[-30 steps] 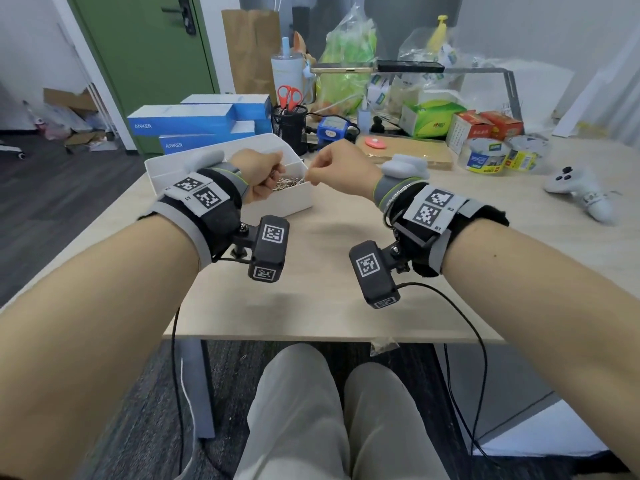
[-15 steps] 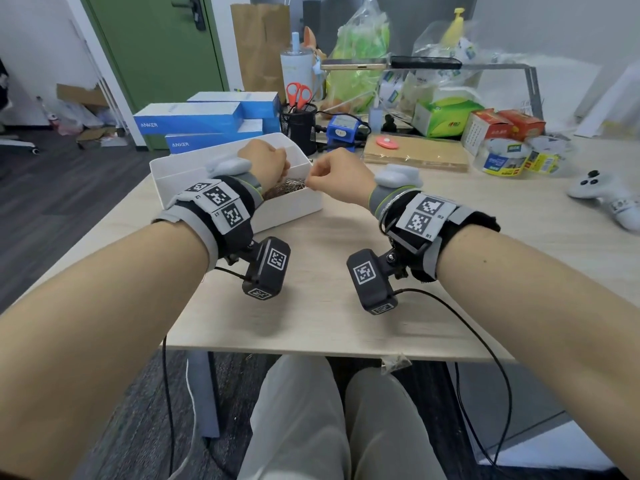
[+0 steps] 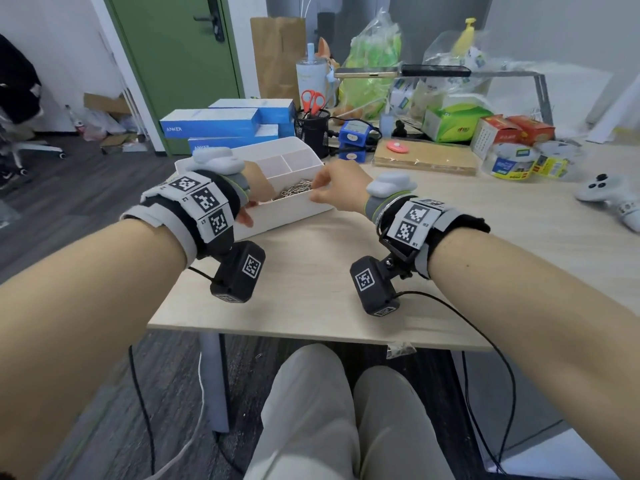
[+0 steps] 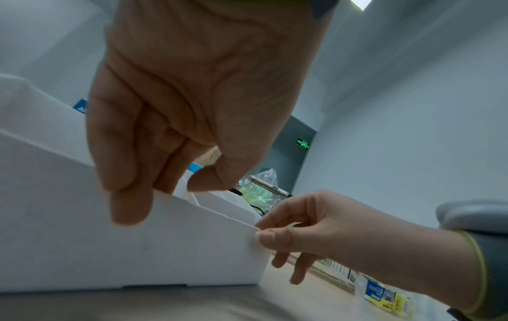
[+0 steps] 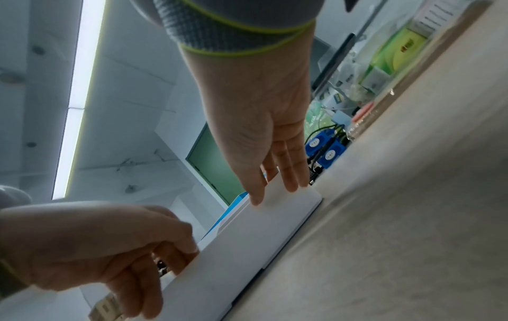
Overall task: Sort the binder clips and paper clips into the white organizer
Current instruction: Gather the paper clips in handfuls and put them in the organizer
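The white organizer point(image 3: 287, 216) stands on the desk's left part. A heap of silver paper clips point(image 3: 294, 188) lies in its near compartment. My left hand point(image 3: 252, 199) grips the near wall at its left end, with the thumb inside and the fingers outside, as the left wrist view shows for that left hand point(image 4: 170, 130) and organizer point(image 4: 137, 249). My right hand point(image 3: 332, 190) pinches the wall's right corner; the same right hand point(image 4: 302, 228) has its thumb on the outer face. From the right wrist, the right hand point(image 5: 264, 141) and left hand point(image 5: 96, 239) both hold the organizer point(image 5: 247, 239). No binder clips show.
Blue boxes point(image 3: 214, 123) and a black mesh cup with red scissors point(image 3: 311, 123) stand right behind the organizer. A cork board point(image 3: 426, 159), tape rolls point(image 3: 512, 164) and a white controller point(image 3: 613, 199) lie to the right. Bare desk point(image 3: 311, 289) stretches to the front edge.
Both hands were curled above the paper clip compartment. They have come down onto the organizer's near wall and now hold it, the left at its left end and the right at its right corner.
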`<state>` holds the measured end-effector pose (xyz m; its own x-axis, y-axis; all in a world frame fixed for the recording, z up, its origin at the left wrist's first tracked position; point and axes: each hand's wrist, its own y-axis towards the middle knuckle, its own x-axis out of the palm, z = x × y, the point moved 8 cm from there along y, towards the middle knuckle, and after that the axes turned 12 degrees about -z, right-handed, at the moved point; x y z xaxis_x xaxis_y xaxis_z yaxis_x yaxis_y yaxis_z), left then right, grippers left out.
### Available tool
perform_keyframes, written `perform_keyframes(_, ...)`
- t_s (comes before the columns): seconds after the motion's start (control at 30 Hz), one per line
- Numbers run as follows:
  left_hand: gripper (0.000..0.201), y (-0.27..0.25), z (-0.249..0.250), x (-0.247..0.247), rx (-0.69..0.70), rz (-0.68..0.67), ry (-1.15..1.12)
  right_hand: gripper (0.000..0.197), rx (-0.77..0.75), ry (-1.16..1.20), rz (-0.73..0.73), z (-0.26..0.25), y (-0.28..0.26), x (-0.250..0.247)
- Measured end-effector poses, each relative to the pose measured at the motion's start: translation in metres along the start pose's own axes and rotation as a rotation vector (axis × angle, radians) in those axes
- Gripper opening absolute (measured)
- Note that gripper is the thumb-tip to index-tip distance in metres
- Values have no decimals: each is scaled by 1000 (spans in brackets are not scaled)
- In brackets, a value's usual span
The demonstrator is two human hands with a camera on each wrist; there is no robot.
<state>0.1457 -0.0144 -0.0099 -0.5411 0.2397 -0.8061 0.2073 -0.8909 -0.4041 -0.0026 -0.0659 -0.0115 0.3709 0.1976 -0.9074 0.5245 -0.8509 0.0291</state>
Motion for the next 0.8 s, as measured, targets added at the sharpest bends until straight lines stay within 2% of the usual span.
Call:
perform_keyframes(0.17, 30, -4, -11, 4, -33, -49, -73, 24, 45, -54, 22, 1, -4, -3)
perform_keyframes(0.27, 47, -4, -6, 13, -6, -95, -44, 23, 89, -70, 17, 9, -15, -9)
perform_keyframes(0.43, 36, -6, 17, 22, 81, -72, 36, 31, 172, -57, 3, 32, -40, -22)
perform_keyframes(0.53, 27, -8, 41, 27, 148, 2, 176, 30, 226, -36, 13, 50, -59, -32)
perform_keyframes(0.67, 42, -1, 71, 42, 189, 8, 399, 29, 314, -36, 17, 75, -75, -44)
perform_keyframes(0.8, 47, 3, 108, 52, 252, 74, 539, 29, 387, -22, 56, 99, -89, -60)
